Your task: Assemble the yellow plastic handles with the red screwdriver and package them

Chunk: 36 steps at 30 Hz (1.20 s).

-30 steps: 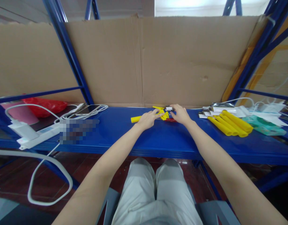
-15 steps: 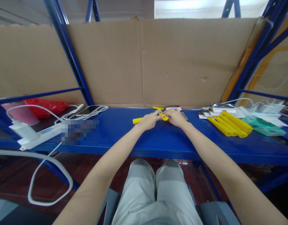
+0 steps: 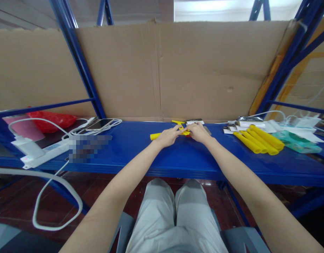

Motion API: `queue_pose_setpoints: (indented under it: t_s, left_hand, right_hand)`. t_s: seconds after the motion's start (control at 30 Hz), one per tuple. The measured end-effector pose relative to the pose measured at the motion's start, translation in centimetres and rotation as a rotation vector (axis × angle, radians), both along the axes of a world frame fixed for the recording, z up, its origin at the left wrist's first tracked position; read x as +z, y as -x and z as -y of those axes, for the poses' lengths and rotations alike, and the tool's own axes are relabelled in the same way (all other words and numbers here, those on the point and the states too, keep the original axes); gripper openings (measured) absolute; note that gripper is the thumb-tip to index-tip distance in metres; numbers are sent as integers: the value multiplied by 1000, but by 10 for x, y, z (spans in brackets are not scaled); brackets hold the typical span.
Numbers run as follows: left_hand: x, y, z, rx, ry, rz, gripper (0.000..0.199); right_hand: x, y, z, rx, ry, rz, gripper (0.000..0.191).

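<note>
Head view: we see both hands meeting at mid-table.
Left hand [image 3: 167, 137]: holding yellow tool [image 3: 154, 136], fingers curled over it.
Yellow tool: on blue table [image 3: 135, 149], near cardboard [image 3: 125, 77].
Right hand [image 3: 200, 132]: at tool's far end; grip hidden, we can't tell.

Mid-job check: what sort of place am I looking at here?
Probably a makeshift workstation in a workshop or storeroom: a blue rack shelf serves as the bench, cardboard screens its back, and a white power strip lies toward the left.
</note>
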State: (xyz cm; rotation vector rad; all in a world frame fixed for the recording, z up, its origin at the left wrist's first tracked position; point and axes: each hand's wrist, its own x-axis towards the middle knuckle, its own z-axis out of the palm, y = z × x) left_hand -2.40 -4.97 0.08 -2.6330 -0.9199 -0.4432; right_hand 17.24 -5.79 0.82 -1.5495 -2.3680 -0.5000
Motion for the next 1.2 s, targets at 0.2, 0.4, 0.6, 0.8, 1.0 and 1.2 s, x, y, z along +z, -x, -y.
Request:
queue_pose_setpoints:
  t_s: [0.2, 0.4, 0.6, 0.8, 1.0, 1.2]
  left_hand:
    - [0, -1, -1, -6, 2, -33, 60]
    - [0, 0, -2, -4, 0, -29, 59]
    - [-2, 3, -7, 56, -11, 21, 59]
    - [-1, 10, -12, 126, -18, 98, 59]
    - [4, 15, -12, 178, -5, 138, 55]
    - [4, 16, -11, 181, -5, 157, 54]
  right_hand:
    - [2, 0, 2, 2, -15, 39, 30]
    - [4, -5, 2, -34, -35, -9, 31]
    - [-5, -21, -12, -112, -52, -220, 23]
    - [-17, -35, -35, -240, 51, -614, 15]
    - [-19, -24, -49, -310, 178, -1014, 21]
    - [-16, -14, -51, -474, 201, -871, 18]
